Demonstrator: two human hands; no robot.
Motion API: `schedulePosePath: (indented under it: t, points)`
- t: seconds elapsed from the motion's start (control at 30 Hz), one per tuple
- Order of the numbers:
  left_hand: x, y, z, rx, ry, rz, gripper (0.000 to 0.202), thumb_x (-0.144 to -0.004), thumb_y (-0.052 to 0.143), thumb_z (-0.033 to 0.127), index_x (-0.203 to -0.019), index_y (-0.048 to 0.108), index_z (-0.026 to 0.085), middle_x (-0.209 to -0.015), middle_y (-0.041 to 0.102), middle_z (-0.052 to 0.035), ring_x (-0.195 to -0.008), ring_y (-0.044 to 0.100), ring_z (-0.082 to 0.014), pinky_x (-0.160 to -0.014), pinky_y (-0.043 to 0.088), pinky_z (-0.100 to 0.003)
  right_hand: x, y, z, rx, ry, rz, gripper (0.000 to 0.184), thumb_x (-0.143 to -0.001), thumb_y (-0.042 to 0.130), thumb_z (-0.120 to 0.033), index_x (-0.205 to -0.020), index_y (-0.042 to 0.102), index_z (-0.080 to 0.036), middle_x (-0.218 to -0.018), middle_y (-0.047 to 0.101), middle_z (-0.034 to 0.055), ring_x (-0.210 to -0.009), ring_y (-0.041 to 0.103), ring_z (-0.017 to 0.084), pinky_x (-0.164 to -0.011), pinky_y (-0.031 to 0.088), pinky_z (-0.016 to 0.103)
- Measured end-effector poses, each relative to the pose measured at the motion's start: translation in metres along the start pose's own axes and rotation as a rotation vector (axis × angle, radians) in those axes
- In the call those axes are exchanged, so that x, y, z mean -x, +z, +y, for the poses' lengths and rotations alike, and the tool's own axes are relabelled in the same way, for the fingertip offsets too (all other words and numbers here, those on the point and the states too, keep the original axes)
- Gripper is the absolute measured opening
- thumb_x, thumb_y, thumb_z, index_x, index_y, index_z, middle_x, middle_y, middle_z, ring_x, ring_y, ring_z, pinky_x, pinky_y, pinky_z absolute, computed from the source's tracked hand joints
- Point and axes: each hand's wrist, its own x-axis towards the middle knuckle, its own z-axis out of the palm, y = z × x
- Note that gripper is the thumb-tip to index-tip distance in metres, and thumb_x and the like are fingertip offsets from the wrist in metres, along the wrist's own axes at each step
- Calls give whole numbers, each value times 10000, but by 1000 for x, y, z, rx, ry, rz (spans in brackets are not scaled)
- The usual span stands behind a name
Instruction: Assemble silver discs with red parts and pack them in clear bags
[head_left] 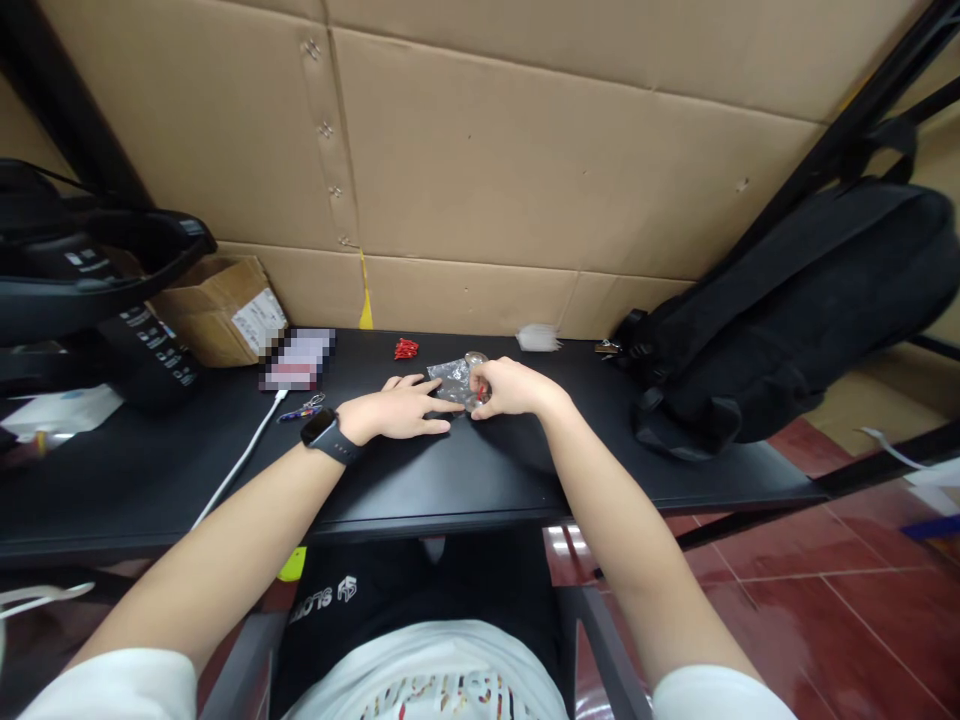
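A small clear plastic bag [450, 378] lies on the black tabletop [450, 480] between my hands. My left hand [405, 407] rests palm down with its fingers spread, the fingertips touching the bag's left side. At the bag's right end, my right hand [510, 388] has its thumb and fingers curled round a part with small red pieces [482, 390] in it. My fingers partly hide what is in that grip. A bundle of small red items [406, 348] lies behind the bag, and a stack of clear plastic bags [538, 338] lies farther back to the right.
A phone-like device [298, 358] with a white cable [240, 460] and a keyring [304, 409] lie to the left. Behind them stands a cardboard box [221, 310]. A black backpack [795, 310] occupies the right end. Cardboard panels [510, 150] close off the back.
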Motion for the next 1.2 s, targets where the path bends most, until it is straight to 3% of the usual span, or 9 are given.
schedulePosePath:
  t: [0.13, 0.37, 0.57, 0.73, 0.97, 1.1, 1.2]
  points:
    - [1, -1, -1, 27, 1, 0, 485, -916, 596, 607, -1397, 607, 542, -1679, 380, 6, -1552, 253, -445, -1196, 201, -670, -1, 1, 1, -71, -45, -30, 337, -640, 931, -343, -857, 697, -233, -844, 752, 8, -803, 709, 216, -692, 492, 278]
    - [2, -3, -5, 54, 38, 4, 478, -897, 658, 489, -1370, 629, 546, -1691, 347, 19, -1535, 308, -434, -1192, 259, -645, -10, 10, 3, -75, 4, 55, 272, -702, 901, -326, -784, 676, -198, -816, 737, 18, -777, 683, 194, -658, 449, 267]
    - [2, -4, -2, 63, 43, -2, 461, -893, 667, 492, -1350, 646, 545, -1695, 338, 19, -1548, 287, -435, -1192, 251, -665, -14, 12, 3, -122, -67, 71, 341, -663, 911, -179, -937, 709, -199, -892, 721, -10, -804, 664, 157, -685, 434, 236]
    - [3, -3, -1, 65, 32, -16, 474, -892, 666, 516, -1365, 638, 533, -1708, 303, 11, -1559, 262, -445, -1188, 248, -689, -19, 20, 2, 23, 67, 235, 304, -749, 886, -290, -988, 699, -269, -1055, 713, 28, -964, 657, 224, -692, 439, 271]
    - [5, -6, 2, 43, 30, -58, 470, -904, 657, 468, -1369, 634, 540, -1722, 249, 17, -1574, 207, -461, -1199, 212, -695, -33, 38, -3, 86, 101, 298, 234, -924, 703, -334, -1143, 665, -261, -1152, 658, 100, -1100, 606, 295, -798, 518, 357]
    - [10, -15, -2, 65, 40, -73, 444, -892, 670, 472, -1334, 668, 513, -1695, 339, 20, -1540, 312, -445, -1210, 214, -673, -34, 37, 3, 23, -59, 264, 358, -882, 759, -365, -1198, 669, -220, -1205, 651, 113, -1142, 589, 292, -944, 501, 399]
    - [14, -23, -9, 91, 98, -77, 434, -870, 691, 513, -1302, 675, 478, -1599, 502, 33, -1469, 442, -388, -1202, 308, -566, -32, 29, 15, -127, -195, 285, 351, -922, 724, -406, -1204, 680, -201, -1196, 668, 101, -1149, 599, 253, -1018, 461, 391]
